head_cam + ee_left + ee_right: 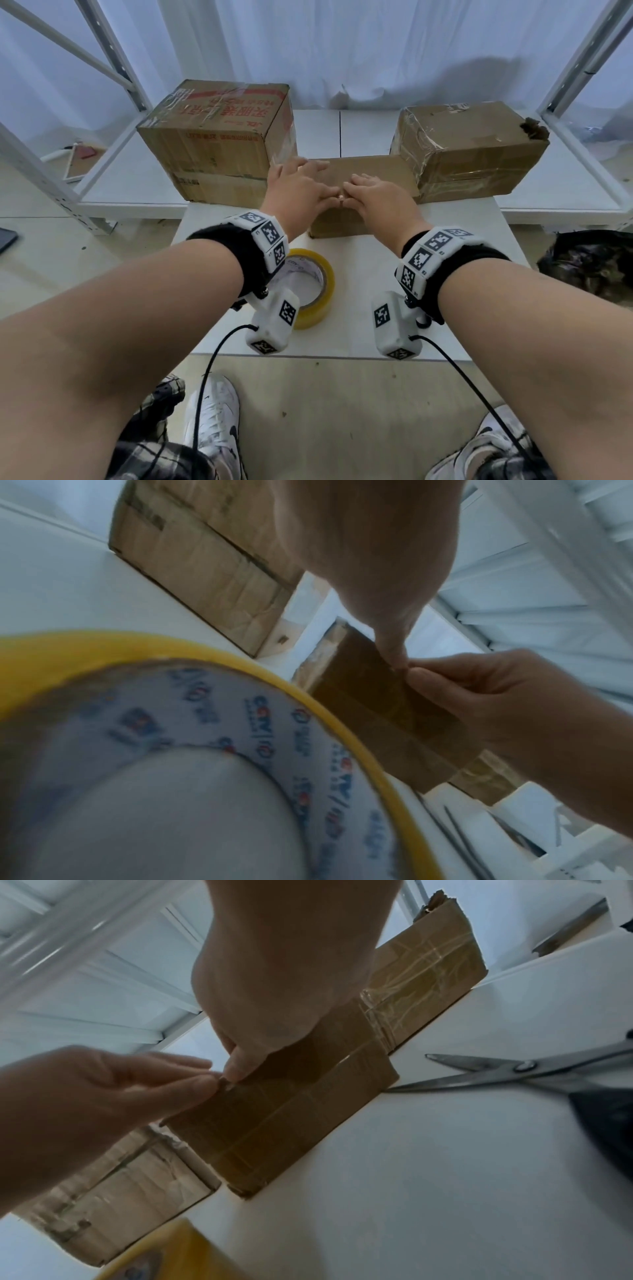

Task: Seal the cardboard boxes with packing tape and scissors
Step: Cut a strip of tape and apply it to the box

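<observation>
Head view shows both hands meeting on the near top edge of the small cardboard box in the middle of the table. Left hand and right hand have thumb and fingertips pressed together at one spot, pinching something too small to make out, perhaps a tape end. Roll of yellow packing tape lies just behind the left wrist, half covered by it. Scissors show only from the right wrist, handles cut off.

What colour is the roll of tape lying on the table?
The tape roll is yellow, with a white printed core. The head view shows it best.
</observation>
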The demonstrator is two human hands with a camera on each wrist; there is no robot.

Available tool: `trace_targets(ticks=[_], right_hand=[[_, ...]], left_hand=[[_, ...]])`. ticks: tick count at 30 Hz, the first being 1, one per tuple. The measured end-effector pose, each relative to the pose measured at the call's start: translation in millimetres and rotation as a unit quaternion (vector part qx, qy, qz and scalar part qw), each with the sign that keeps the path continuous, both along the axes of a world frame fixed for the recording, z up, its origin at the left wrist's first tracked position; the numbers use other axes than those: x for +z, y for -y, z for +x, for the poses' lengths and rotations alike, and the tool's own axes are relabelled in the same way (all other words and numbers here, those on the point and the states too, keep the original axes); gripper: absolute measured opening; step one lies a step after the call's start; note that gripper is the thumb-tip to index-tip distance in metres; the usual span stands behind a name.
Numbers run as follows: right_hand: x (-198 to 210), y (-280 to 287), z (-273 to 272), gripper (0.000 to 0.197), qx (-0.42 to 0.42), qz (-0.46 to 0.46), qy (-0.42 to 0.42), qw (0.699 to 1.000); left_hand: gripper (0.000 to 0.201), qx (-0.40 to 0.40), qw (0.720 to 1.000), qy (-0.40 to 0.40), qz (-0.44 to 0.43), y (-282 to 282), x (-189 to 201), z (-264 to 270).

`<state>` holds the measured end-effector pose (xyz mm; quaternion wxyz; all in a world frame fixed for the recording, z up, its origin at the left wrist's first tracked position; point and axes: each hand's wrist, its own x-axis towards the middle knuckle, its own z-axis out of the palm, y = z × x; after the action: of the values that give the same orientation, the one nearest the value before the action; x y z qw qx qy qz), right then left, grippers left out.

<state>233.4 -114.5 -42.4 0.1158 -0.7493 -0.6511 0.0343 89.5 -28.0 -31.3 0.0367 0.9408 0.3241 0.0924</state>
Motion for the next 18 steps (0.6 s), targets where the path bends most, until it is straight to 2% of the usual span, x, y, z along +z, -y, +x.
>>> trace_targets(ticks=[5,11,13,18], right_hand=[[0,5,9,0.038,0.011,-0.013,0.044,0.999],[3,8,15,0.033,0.008,0.017,-0.027,0.999],[2,8,19,0.033,0.019,0.010,-0.030,0.999],[11,16,16,0.056,0.026,-0.034,0.044,0.998]], left_hand=[[0.031,-0.007,0.999,-0.005,0.048,-11,-6,-19],[0.031,-0.007,0.998,0.031,0.046,-7,-7,-17],[0.031,-0.011,0.999,0.018,0.047,-5,-7,-15],[0.027,0.002,0.998,-0.020,0.055,-5,7,-17]])
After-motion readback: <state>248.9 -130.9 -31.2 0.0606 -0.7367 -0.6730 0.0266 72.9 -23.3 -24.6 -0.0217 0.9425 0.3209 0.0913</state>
